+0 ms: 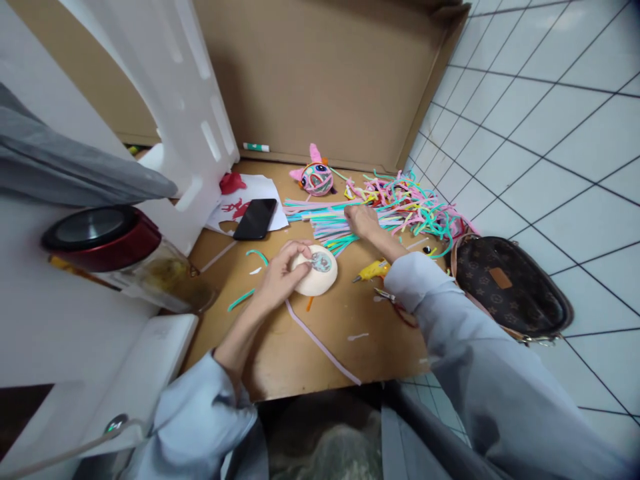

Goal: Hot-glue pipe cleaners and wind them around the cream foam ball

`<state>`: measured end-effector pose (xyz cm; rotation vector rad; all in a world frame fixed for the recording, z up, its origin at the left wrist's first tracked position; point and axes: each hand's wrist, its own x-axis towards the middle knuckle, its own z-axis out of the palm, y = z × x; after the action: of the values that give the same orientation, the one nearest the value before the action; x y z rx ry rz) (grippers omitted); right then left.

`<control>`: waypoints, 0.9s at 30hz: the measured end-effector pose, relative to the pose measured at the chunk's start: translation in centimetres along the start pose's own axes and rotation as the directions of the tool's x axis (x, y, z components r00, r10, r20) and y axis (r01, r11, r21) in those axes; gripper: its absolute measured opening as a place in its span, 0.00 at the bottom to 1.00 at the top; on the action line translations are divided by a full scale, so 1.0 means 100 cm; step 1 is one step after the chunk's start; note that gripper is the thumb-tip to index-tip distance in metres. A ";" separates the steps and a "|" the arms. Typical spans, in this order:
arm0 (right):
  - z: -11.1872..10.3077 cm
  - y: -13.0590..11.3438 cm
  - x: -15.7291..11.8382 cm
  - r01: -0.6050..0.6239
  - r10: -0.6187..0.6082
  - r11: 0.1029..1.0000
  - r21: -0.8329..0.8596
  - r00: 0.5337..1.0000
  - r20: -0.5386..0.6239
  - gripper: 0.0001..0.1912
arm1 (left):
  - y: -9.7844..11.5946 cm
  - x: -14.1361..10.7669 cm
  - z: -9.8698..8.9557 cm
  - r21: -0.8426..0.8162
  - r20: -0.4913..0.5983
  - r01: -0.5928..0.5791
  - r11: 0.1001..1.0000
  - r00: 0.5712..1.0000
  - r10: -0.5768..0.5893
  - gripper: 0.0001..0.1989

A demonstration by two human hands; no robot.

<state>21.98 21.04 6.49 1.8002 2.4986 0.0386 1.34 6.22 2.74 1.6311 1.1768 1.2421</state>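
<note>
My left hand (284,272) grips a round cream-coloured ball (318,281) by its left side, thumb on top, near a patterned grey-green patch on its upper face. My right hand (362,221) is closed over a bundle of pastel strips (327,225) lying behind the ball; what its fingers pinch is hidden. A yellow glue gun (374,270) lies in front of the right wrist, with metal pliers (385,294) partly under the right sleeve. Behind the strips sits a round decorated figure (318,179) with pink ears.
A black phone (256,219) rests on white paper (267,189) at the left. Tangled fuzzy strips (425,210) are heaped back right, beside a brown bag (510,287). A red-lidded jar (125,257) stands far left. Cardboard (325,80) rises behind, and a loose pink strip (320,343) crosses the front.
</note>
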 end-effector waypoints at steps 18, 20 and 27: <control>0.012 -0.023 0.049 0.140 -0.158 0.970 0.197 0.984 0.078 0.23 | 0.000 -0.001 0.000 -0.002 -0.003 -0.005 1.000 1.000 0.005 0.06; 0.017 -0.021 0.053 0.142 -0.165 0.968 0.208 0.981 0.098 0.17 | 0.001 -0.001 0.000 0.003 0.004 -0.009 1.000 1.000 0.009 0.06; 0.025 -0.009 0.060 0.129 -0.140 0.962 0.240 0.990 0.031 0.24 | 0.005 -0.003 0.001 0.013 0.014 -0.028 1.000 1.000 0.028 0.05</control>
<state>19.43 26.37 3.77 1.6776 2.6821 -0.3195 1.47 5.79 3.09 1.6685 1.1601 1.2408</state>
